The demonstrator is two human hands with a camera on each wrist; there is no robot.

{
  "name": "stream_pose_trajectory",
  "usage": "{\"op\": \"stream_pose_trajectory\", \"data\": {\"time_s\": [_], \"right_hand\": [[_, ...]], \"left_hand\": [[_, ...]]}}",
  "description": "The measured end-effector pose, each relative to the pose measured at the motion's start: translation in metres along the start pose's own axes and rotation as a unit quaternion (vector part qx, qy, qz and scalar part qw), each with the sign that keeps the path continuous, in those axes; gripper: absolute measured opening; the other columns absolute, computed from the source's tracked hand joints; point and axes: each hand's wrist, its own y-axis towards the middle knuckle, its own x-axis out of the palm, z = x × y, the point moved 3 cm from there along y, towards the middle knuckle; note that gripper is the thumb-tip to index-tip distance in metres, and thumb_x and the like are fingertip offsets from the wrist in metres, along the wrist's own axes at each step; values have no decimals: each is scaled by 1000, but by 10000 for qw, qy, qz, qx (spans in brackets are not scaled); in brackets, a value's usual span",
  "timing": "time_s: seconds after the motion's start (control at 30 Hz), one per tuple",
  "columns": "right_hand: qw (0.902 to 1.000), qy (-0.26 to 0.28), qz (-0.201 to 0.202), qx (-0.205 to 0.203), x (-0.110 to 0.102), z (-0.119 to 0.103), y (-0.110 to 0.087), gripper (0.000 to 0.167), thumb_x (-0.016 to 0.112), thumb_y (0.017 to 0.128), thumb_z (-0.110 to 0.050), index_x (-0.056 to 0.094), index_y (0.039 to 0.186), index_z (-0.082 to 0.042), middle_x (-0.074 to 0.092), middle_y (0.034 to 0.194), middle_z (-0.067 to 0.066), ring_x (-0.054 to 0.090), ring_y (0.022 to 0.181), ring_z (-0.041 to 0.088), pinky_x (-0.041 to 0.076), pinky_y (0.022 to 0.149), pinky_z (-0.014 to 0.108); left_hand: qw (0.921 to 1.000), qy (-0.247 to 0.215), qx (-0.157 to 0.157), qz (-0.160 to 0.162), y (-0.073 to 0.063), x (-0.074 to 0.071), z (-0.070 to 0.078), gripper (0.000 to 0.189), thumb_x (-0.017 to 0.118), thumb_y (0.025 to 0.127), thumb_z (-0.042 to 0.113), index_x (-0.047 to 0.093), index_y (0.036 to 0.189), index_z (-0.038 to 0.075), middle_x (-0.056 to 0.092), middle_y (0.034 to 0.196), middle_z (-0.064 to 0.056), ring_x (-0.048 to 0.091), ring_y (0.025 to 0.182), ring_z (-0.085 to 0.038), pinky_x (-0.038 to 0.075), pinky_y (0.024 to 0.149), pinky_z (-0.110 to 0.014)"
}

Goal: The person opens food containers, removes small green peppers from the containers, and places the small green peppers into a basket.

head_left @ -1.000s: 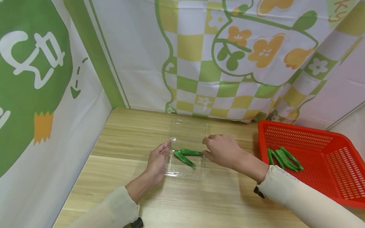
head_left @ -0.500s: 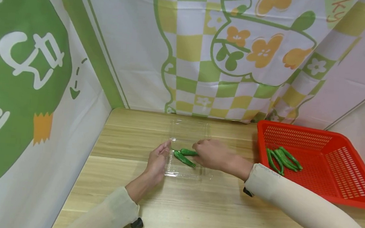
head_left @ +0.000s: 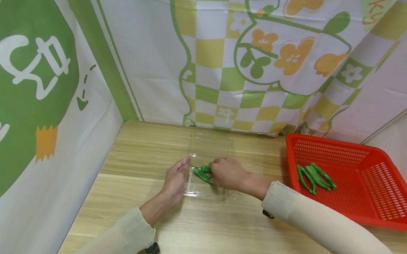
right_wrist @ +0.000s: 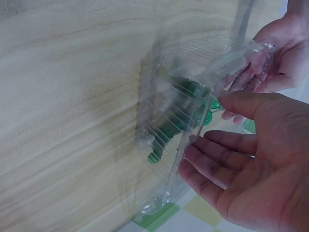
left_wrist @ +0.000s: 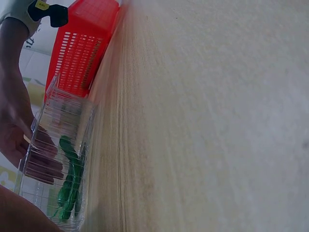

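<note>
Two green chili peppers (head_left: 202, 175) lie in a clear plastic clamshell box (head_left: 202, 191), whose lid (head_left: 210, 143) is folded back towards the wall. At the box's left side my left hand (head_left: 175, 180) holds the edge between thumb and fingers. My right hand (head_left: 229, 173) reaches over the right wall and covers the peppers' right ends. Its fingers (left_wrist: 43, 169) point down into the box beside the peppers, loosely extended, in the left wrist view. The right wrist view has the thumb and fingers spread apart at the rim, with green pepper behind the clear wall.
A red perforated basket (head_left: 363, 195) stands at the right of the wooden table (head_left: 216, 231), with several more green chili peppers (head_left: 316, 177) at its left end. A printed cloth (head_left: 243, 78) hangs behind the table's back edge.
My right hand has moved left, from the box's right edge to over the peppers, and now hides more of them. My left hand, the box and the basket have stayed in place.
</note>
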Motion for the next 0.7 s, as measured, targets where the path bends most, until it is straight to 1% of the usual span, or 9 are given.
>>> {"op": "stream_pose_trajectory", "data": {"time_s": [0.13,0.3,0.43,0.53,0.7], "right_hand": [[10000,-18,-19,-19,5,0,3,20,81,94,-25,71,96,-9,72,93,6,69,82,23,63,69,45],[10000,-23,-27,64,10,-2,7,15,80,94,-22,70,94,-10,71,93,5,67,79,20,63,67,43],[9998,-44,77,159,13,-4,11,11,76,96,-18,69,89,-12,70,91,4,65,76,20,62,64,42],[9997,-108,154,178,16,-6,13,13,71,100,-19,70,90,-12,70,90,5,65,75,20,61,61,41],[9992,-344,212,45,20,-9,15,20,68,105,-25,73,95,-9,70,89,6,64,73,19,60,58,38]], "left_hand": [[10000,50,-18,17,0,0,0,52,39,112,6,32,164,3,27,174,-14,18,162,-35,9,134,-52],[9999,94,-70,21,0,0,1,52,39,113,7,32,165,5,25,174,-15,16,162,-36,8,134,-53],[10000,71,-60,16,0,0,1,52,39,113,7,31,165,4,25,174,-15,16,163,-35,8,134,-52],[10000,49,-33,-20,0,0,1,53,38,113,7,31,165,4,25,174,-14,16,163,-34,9,134,-51],[9999,96,-2,-58,0,0,2,52,38,113,6,31,164,3,25,174,-13,16,163,-34,9,134,-50]]}}
